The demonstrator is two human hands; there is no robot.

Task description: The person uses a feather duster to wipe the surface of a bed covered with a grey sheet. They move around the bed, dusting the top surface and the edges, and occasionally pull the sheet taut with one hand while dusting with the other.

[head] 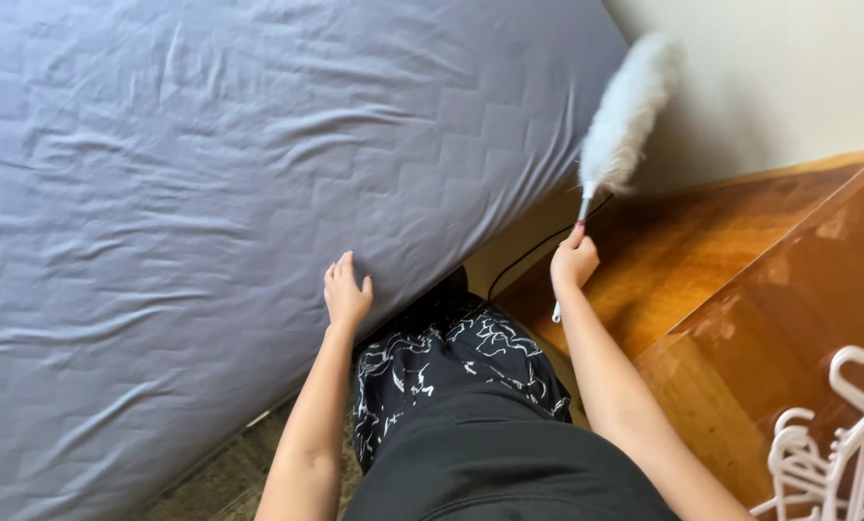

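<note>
White fluffy feather duster points up and away from the right hand, which clamps its handle; the left hand rests flat, fingers spread, on the grey wrinkled bedsheet.

Packages: none in view.
Labels: none — nothing printed shows near either hand's fingers.
Signs: none.
Screens: none.
</note>
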